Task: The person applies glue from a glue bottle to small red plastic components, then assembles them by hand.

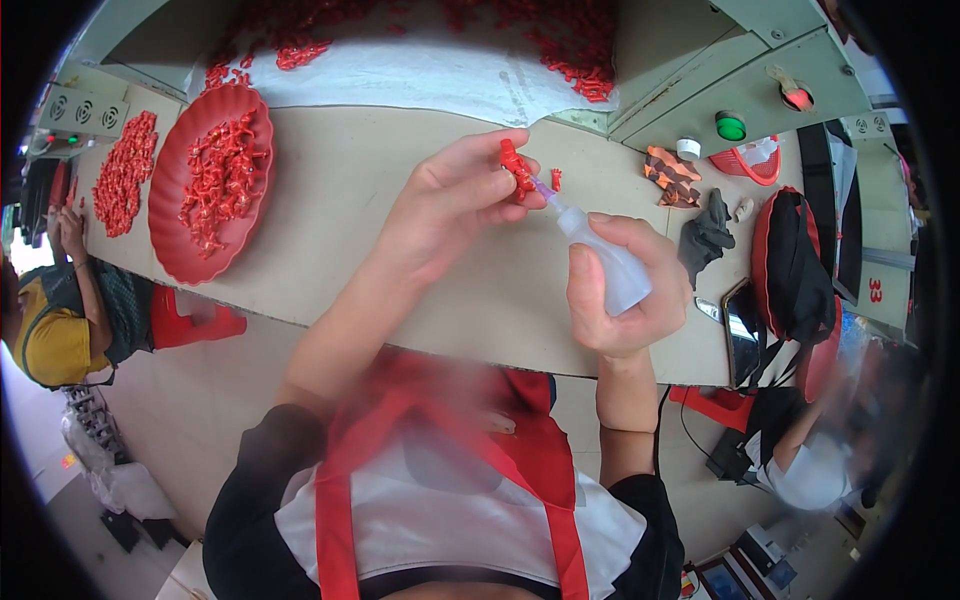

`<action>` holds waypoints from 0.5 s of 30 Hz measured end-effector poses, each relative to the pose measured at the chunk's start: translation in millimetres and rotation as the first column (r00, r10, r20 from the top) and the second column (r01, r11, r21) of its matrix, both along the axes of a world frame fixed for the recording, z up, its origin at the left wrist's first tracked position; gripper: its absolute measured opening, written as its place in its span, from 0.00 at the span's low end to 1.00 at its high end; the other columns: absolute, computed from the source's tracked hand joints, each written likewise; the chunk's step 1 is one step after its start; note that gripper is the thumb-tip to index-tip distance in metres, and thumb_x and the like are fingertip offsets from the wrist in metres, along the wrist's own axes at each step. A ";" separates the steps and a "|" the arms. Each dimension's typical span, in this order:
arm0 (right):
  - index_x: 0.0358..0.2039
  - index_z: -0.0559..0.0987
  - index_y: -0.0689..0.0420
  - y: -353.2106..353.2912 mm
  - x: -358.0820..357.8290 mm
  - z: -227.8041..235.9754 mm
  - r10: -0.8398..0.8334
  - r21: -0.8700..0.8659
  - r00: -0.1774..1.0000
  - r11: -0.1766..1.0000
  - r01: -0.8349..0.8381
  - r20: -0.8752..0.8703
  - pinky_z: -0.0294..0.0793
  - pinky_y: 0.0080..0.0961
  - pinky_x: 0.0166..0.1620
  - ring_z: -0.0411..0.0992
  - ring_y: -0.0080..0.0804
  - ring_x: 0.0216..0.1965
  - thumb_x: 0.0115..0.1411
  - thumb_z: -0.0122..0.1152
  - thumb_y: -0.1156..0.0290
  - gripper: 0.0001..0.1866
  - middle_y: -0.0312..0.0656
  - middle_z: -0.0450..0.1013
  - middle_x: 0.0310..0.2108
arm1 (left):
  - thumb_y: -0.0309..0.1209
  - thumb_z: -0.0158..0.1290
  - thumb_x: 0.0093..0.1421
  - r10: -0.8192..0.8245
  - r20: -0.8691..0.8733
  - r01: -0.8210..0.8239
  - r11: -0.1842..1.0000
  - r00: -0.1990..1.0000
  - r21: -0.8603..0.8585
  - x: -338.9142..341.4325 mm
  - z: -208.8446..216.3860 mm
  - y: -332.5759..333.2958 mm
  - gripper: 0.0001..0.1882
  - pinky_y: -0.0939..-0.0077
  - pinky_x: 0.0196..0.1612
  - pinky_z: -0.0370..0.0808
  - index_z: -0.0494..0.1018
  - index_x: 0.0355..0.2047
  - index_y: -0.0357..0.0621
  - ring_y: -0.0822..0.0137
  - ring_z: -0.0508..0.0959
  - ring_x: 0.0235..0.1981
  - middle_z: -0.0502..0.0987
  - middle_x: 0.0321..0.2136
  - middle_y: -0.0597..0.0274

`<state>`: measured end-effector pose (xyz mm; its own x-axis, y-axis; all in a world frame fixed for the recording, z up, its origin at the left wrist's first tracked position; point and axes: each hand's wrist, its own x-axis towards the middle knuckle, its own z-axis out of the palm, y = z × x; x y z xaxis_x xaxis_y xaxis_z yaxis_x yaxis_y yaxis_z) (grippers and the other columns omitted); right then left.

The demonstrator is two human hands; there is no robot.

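Pinched in the fingers of my left hand (463, 190) is a small red plastic figure (515, 165). My right hand (640, 285) is wrapped round a translucent white squeeze bottle (610, 265), tilted so that its thin purple nozzle (545, 190) meets the figure or comes very close to it; I cannot tell if they touch. A tiny loose red piece (556, 180) lies on the table just right of the figure. To the left stands a scalloped red plate (165, 225) with a heap of similar red figures (222, 185) in it.
More red parts (125, 175) lie beyond the plate, and others on a white sheet (420, 95) inside the metal housing ahead. On the right are a dark cloth (707, 235), a patterned cloth (672, 178), a red basket (750, 165), a phone (741, 330) and a black bag (797, 265). People sit at either side.
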<state>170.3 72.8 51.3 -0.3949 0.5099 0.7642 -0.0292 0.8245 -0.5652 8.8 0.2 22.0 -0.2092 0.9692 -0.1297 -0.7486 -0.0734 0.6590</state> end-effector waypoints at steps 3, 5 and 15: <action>0.30 0.74 0.64 -1.2 0.6 1.2 -0.006 -0.027 1.000 1.000 0.007 0.010 0.66 0.20 0.20 0.68 0.31 0.15 0.39 0.65 0.79 0.14 0.42 0.73 0.23 | 0.23 0.49 0.57 -0.009 0.014 0.009 1.000 1.000 0.019 -0.6 -0.5 -0.4 0.21 0.78 0.38 0.78 0.65 0.53 0.41 0.64 0.78 0.36 0.73 0.41 0.53; 0.30 0.75 0.64 -0.4 0.4 0.6 -0.013 -0.018 1.000 1.000 0.013 0.003 0.66 0.20 0.20 0.68 0.31 0.16 0.39 0.65 0.79 0.14 0.42 0.73 0.23 | 0.22 0.49 0.58 -0.012 0.013 0.012 1.000 1.000 0.019 0.0 -0.3 0.1 0.21 0.78 0.38 0.78 0.65 0.53 0.40 0.64 0.78 0.36 0.73 0.41 0.53; 0.30 0.75 0.64 -1.9 0.0 1.4 -0.007 -0.014 1.000 1.000 0.007 0.009 0.67 0.21 0.20 0.69 0.31 0.16 0.39 0.65 0.80 0.15 0.43 0.74 0.23 | 0.23 0.48 0.58 -0.034 0.005 0.034 0.999 0.999 0.005 -0.3 -0.1 -0.2 0.21 0.78 0.38 0.78 0.63 0.53 0.39 0.64 0.78 0.36 0.73 0.41 0.52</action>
